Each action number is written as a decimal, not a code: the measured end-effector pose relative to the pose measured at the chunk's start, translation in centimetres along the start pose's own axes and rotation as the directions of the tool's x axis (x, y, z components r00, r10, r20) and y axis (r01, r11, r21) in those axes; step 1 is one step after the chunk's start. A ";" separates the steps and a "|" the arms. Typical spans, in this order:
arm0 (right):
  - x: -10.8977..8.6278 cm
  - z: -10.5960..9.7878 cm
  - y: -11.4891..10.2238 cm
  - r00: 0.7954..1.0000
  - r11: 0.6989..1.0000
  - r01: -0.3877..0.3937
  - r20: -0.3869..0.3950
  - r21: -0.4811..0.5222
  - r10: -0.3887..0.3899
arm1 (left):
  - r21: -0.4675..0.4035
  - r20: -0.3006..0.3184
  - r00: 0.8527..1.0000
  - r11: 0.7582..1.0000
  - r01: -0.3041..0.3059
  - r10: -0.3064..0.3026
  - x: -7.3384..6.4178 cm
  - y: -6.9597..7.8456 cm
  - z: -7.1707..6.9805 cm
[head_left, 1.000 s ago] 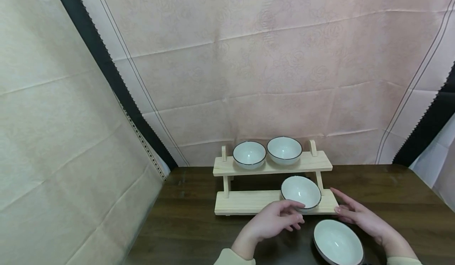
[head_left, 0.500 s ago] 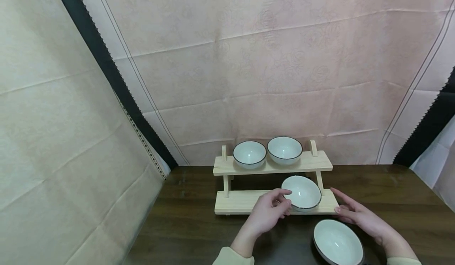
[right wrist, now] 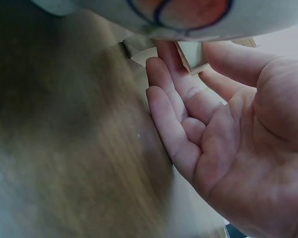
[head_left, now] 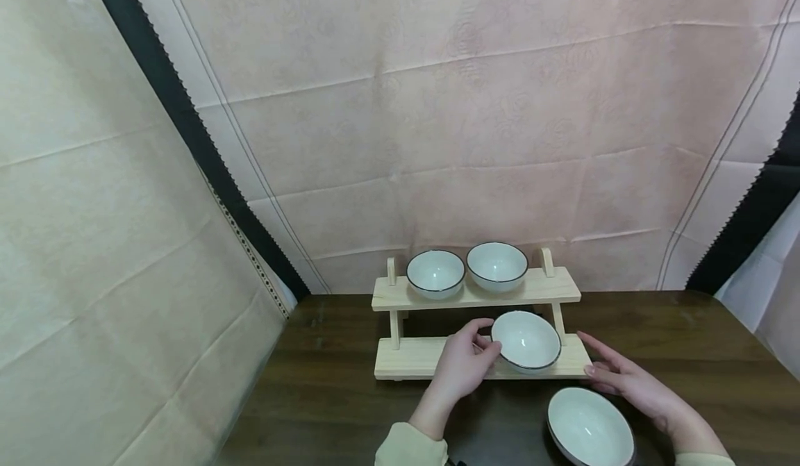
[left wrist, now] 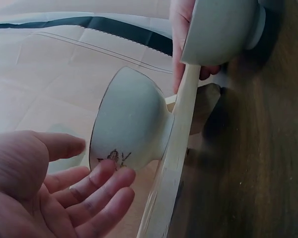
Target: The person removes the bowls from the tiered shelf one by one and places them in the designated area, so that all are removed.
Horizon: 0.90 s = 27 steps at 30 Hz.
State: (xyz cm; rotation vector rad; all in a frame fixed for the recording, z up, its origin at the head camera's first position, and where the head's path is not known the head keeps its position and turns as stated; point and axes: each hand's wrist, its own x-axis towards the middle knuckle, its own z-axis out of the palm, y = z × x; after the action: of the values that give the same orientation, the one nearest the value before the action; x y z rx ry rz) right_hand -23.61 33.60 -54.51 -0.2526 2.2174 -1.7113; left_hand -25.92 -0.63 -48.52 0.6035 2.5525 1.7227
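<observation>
Evidently glazed, slippery and fragile, the lower-shelf bowl wants cradling under rim and foot. Left hand fingers lie relaxed against its side; right hand rests released.

bowls white inside with thin dark rim line: two on rack's upper tier, one on lower tier, one on table lower right
lower-tier bowl's outside, left wrist view: off-white with a small dark brown mark near the rim
bowl at top of right wrist view: off-white, orange-red patch outlined in dark blue
rack: pale unfinished wood
table: dark brown wood grain
backdrop cloth: pale pink, faint rose pattern, thin dark double lines near the edges
cloth at left of frame: cream
black band with white zigzag edge between them
sleeves: pale yellow-beige
</observation>
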 end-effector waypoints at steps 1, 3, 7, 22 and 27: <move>0.0 0.0 0.0 1.000 1.000 0.000 -0.002 -0.003 0.000 | 0.031 -0.005 1.000 1.000 0.000 0.000 0.1 0.0 0.0; 0.0 0.0 -0.1 1.000 1.000 -0.001 -0.007 -0.007 0.001 | 0.083 -0.007 1.000 0.997 0.011 -0.010 0.3 0.1 0.0; 0.0 0.1 -0.1 1.000 1.000 -0.004 -0.017 -0.015 0.004 | 0.176 -0.002 0.999 0.984 0.037 -0.037 0.7 0.3 0.1; 0.0 -0.1 0.1 1.000 1.000 0.006 0.010 0.017 -0.006 | 0.097 0.009 0.996 0.991 0.090 -0.091 1.2 0.0 0.9; -0.1 -0.1 0.1 1.000 1.000 0.006 0.013 0.017 -0.006 | -0.076 0.016 0.994 0.991 0.108 -0.107 0.8 -0.6 1.4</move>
State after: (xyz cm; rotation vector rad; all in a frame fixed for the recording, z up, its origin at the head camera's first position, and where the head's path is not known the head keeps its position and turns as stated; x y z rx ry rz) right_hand -23.56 33.73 -54.59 -0.2661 2.1944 -1.7257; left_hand -26.52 0.65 -49.46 0.4619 2.4492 1.7663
